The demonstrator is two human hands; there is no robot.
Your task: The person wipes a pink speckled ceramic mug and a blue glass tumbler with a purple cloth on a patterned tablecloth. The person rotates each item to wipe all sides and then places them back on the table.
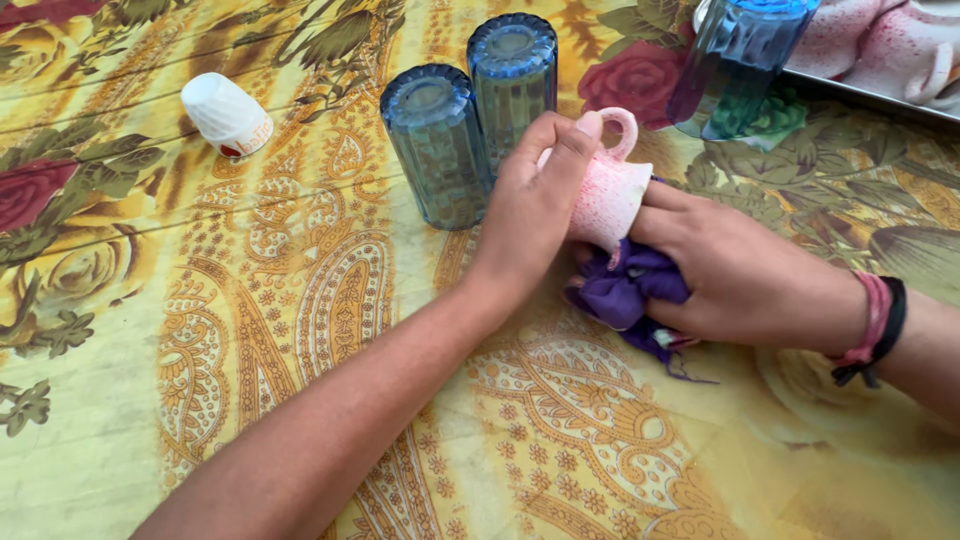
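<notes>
Hands (535, 215) hold pink cup (607, 190), purple cloth (625, 290) stuffed inside.

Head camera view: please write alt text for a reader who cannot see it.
A left hand holds a pink speckled cup while the right hand presses a purple cloth against it, over a yellow floral tablecloth. Two upturned blue glasses stand just behind, a small white cup farther left.

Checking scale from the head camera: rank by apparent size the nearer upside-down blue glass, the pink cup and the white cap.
1. Nearer blue glass
2. Pink cup, partly hidden by the left hand
3. White cap
</notes>
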